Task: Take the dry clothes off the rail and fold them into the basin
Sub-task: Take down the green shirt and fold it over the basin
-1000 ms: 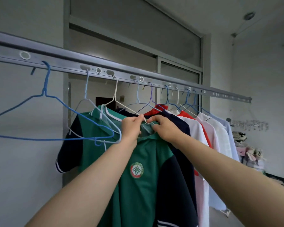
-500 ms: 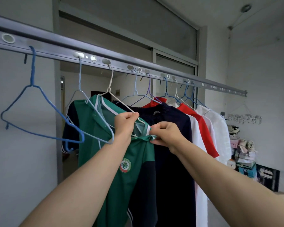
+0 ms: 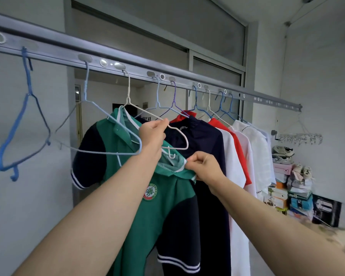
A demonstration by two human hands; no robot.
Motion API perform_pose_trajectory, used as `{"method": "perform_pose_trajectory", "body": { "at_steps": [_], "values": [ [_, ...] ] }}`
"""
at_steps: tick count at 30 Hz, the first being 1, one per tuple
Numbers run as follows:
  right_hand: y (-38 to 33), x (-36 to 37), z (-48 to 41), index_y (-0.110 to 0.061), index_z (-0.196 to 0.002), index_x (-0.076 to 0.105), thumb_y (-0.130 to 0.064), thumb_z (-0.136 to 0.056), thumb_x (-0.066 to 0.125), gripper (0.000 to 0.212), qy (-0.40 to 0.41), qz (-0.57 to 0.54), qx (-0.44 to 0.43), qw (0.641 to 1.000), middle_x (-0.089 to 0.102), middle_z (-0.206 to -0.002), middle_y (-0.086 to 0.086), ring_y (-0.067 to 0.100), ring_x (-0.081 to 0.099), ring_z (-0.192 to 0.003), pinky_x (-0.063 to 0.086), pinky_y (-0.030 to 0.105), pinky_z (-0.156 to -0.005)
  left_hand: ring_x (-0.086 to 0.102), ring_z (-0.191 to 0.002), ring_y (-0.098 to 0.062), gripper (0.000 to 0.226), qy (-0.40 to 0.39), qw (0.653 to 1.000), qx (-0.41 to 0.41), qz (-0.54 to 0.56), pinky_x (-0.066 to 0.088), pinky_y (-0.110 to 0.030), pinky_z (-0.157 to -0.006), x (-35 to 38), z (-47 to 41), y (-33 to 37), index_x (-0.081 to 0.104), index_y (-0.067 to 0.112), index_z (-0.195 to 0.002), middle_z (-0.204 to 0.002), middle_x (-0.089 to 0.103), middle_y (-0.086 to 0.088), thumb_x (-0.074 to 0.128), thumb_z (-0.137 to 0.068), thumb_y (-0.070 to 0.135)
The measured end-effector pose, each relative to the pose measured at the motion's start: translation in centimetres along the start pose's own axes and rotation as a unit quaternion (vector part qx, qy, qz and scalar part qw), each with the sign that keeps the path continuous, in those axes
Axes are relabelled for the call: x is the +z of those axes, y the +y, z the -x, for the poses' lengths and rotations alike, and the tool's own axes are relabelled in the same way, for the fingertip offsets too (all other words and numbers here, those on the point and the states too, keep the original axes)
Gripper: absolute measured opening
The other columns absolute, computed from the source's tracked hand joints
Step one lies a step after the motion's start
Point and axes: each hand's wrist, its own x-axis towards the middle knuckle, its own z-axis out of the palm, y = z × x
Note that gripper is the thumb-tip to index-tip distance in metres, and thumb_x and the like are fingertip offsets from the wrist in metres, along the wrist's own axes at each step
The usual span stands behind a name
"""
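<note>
Lowered since before, right hand [image 3: 204,166] pinches green shirt [image 3: 161,216] collar; left hand [image 3: 151,134] grips white hanger [image 3: 184,136]; hands apart.

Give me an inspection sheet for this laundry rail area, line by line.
Surface: metal rail, hangers hooked along it.
Job's things: green polo shirt, one shoulder off white hanger; navy garment, red shirt, white shirts hanging; basin not seen.
Clutter: empty blue hanger, empty pale blue hanger; stacked boxes, shoes.
Grippers: left hand grips white hanger; right hand pinches shirt collar.
Cables: thin cord down far wall.
Surroundings: window frame, grey wall.
</note>
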Motion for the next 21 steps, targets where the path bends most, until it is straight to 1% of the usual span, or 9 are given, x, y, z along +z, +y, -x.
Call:
{"method": "perform_pose_trajectory", "body": {
  "at_steps": [2, 4, 7, 9, 10, 14, 16, 19, 21],
  "values": [
    [-0.1, 0.7, 0.1, -0.012, -0.068, 0.058, 0.002, -0.082, 0.063, 0.02, -0.018, -0.061, 0.01, 0.998, 0.061, -0.062, 0.001, 0.008, 0.055, -0.051, 0.044, 0.02, -0.047, 0.031, -0.045, -0.011, 0.015, -0.001, 1.0, 0.007, 0.006, 0.026, -0.014, -0.036, 0.0, -0.1, 0.1, 0.068, 0.005, -0.093, -0.054, 0.038, -0.001, 0.059, -0.09, 0.018],
    [0.2, 1.4, -0.1, -0.012, -0.074, 0.057, -0.001, -0.087, 0.059, 0.017, -0.026, -0.126, 0.047, 0.991, 0.06, -0.07, 0.006, 0.013, 0.054, -0.058, 0.045, 0.027, -0.055, 0.041, -0.046, -0.01, 0.015, -0.001, 0.999, 0.036, -0.005, 0.037, -0.016, -0.041, -0.1, -0.1, -0.1, 0.069, 0.007, -0.089, -0.056, 0.046, -0.003, 0.056, -0.09, 0.015],
    [0.9, 2.7, -0.2, -0.011, -0.081, 0.053, -0.005, -0.092, 0.053, 0.013, -0.029, -0.19, 0.098, 0.976, 0.059, -0.077, 0.008, 0.017, 0.055, -0.065, 0.048, 0.032, -0.061, 0.056, -0.062, -0.008, 0.015, 0.016, 0.987, 0.148, -0.058, 0.052, -0.023, -0.062, -1.3, 0.1, -1.2, 0.067, 0.012, -0.094, -0.073, 0.058, -0.001, 0.055, -0.09, 0.006],
    [1.6, 3.8, -0.1, -0.01, -0.086, 0.05, -0.006, -0.093, 0.05, 0.008, -0.03, -0.185, 0.121, 0.975, 0.059, -0.08, 0.008, 0.017, 0.056, -0.068, 0.051, 0.031, -0.063, 0.053, -0.077, -0.008, 0.022, 0.023, 0.962, 0.232, -0.142, 0.049, -0.02, -0.073, -2.6, 0.5, -2.7, 0.064, 0.014, -0.101, -0.087, 0.055, -0.001, 0.055, -0.087, 0.0],
    [2.0, 4.4, 0.0, -0.01, -0.086, 0.05, -0.006, -0.093, 0.049, 0.008, -0.03, -0.18, 0.132, 0.974, 0.059, -0.081, 0.008, 0.017, 0.056, -0.069, 0.051, 0.032, -0.064, 0.051, -0.081, -0.006, 0.027, 0.025, 0.952, 0.248, -0.176, 0.046, -0.018, -0.075, -3.4, 0.8, -3.5, 0.062, 0.014, -0.105, -0.094, 0.051, -0.001, 0.055, -0.086, -0.004],
    [2.3, 6.1, 0.2, -0.009, -0.091, 0.053, -0.004, -0.091, 0.049, 0.006, -0.033, -0.194, 0.159, 0.968, 0.062, -0.088, 0.012, 0.022, 0.06, -0.074, 0.055, 0.034, -0.068, 0.05, -0.11, -0.016, 0.04, 0.022, 0.935, 0.235, -0.266, 0.045, -0.029, -0.094, -6.6, 1.0, -6.2, 0.056, 0.013, -0.114, -0.112, 0.041, 0.005, 0.056, -0.082, -0.011],
    [1.6, 6.8, 0.3, -0.006, -0.086, 0.059, -0.003, -0.09, 0.042, 0.018, -0.05, -0.22, 0.166, 0.96, 0.067, -0.078, 0.012, 0.022, 0.064, -0.065, 0.056, 0.033, -0.061, 0.045, -0.119, -0.021, 0.04, 0.035, 0.917, 0.216, -0.332, 0.038, -0.023, -0.097, -8.2, 0.5, -6.9, 0.055, 0.016, -0.116, -0.121, 0.04, 0.002, 0.061, -0.082, -0.005],
    [0.7, 7.6, 0.4, -0.008, -0.074, 0.059, -0.003, -0.086, 0.038, 0.025, -0.079, -0.214, 0.173, 0.958, 0.064, -0.064, 0.01, 0.022, 0.061, -0.055, 0.053, 0.031, -0.055, 0.037, -0.123, -0.026, 0.036, 0.089, 0.886, 0.199, -0.41, 0.036, -0.028, -0.098, -9.9, -0.2, -6.9, 0.056, 0.016, -0.115, -0.127, 0.04, -0.003, 0.066, -0.082, 0.004],
    [0.3, 8.0, 0.5, -0.008, -0.075, 0.06, -0.007, -0.087, 0.041, 0.022, -0.087, -0.198, 0.18, 0.96, 0.063, -0.067, 0.011, 0.024, 0.06, -0.056, 0.052, 0.031, -0.056, 0.038, -0.122, -0.027, 0.039, 0.117, 0.89, 0.167, -0.408, 0.037, -0.031, -0.1, -11.0, -1.1, -7.0, 0.055, 0.014, -0.116, -0.129, 0.04, -0.005, 0.068, -0.081, 0.004]
  ]
}}
